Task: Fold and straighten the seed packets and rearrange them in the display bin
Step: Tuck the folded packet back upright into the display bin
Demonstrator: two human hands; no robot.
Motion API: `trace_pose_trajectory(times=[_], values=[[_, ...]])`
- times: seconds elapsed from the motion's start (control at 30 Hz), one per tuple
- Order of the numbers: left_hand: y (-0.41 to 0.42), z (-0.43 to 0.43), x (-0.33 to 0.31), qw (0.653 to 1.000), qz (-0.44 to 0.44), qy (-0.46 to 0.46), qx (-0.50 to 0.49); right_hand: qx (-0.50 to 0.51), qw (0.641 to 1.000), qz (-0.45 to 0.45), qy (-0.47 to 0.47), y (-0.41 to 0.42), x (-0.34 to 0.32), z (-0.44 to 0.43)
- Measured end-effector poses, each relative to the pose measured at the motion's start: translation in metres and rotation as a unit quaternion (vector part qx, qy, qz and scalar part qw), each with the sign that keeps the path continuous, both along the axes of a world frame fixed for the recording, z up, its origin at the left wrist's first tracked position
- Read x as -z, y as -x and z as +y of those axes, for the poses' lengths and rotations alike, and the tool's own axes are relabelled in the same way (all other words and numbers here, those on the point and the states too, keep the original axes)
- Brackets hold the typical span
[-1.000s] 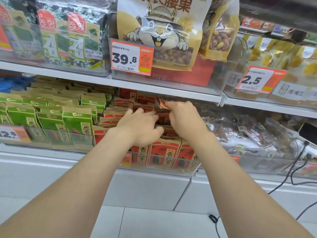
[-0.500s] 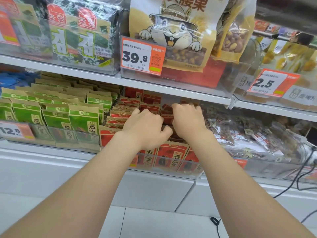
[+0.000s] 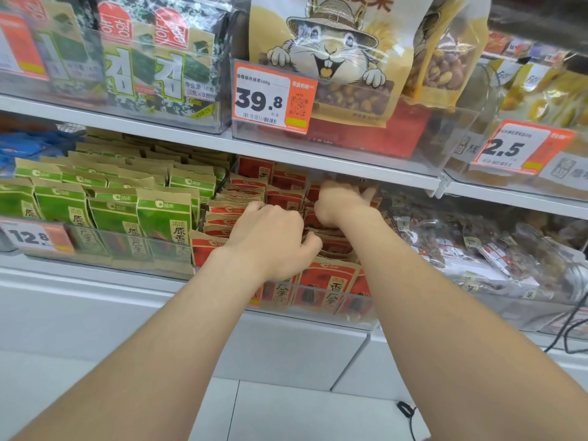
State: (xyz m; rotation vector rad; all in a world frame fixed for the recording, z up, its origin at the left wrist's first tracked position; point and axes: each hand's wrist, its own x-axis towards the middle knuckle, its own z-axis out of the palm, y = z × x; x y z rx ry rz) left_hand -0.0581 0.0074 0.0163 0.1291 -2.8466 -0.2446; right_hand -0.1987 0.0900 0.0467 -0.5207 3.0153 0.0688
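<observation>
A white shelf [image 3: 318, 160] runs across the view, with a white base panel below it and pale floor [image 3: 286, 409] at the bottom. On the shelf's top stand seaweed packs [image 3: 159, 65] at the left and a big nut bag [image 3: 331, 52] printed with a hatted cartoon rodent in the middle, both behind clear fronts. Under the shelf, green packets [image 3: 162, 218] fill the left bin in upright rows, and clear bags [image 3: 477, 249] of dark snacks lie heaped at the right. Between them sits the clear bin [image 3: 359, 313] of red packets [image 3: 327, 281]: the front row stands upright against the bin's front wall, and the rows behind lean in a looser stack towards the back. Both bare forearms reach up into this bin. The left hand [image 3: 273, 237] is knuckles-up over the middle rows, its fingers curled down onto the packet tops and its thumb pressed against the near side, gripping them. The right hand [image 3: 342, 202] is just beside it and deeper in, under the shelf edge; it is blurred, so whether it holds a packet cannot be told. Orange price tags read 39.8 [image 3: 273, 98], 2.5 [image 3: 515, 148] and 12.8 [image 3: 35, 237]. A black cable [image 3: 407, 412] lies on the floor near the right forearm.
</observation>
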Motion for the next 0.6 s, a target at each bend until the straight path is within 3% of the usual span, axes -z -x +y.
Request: trace_pose_trajectory(times=[0.23,0.37,0.6], values=[[-0.006,0.005,-0.005,1.0,-0.003,-0.013,-0.004,-0.033,0.995,-0.047,0.084,-0.012,0.016,0.01],[-0.013,0.009,-0.006,0.999,-0.011,-0.029,-0.014,-0.039,0.991,-0.023,0.129,-0.014,0.013,0.014],[-0.026,0.026,-0.014,0.998,0.002,-0.051,0.026,-0.098,0.984,-0.036,0.143,-0.044,-0.004,0.057]])
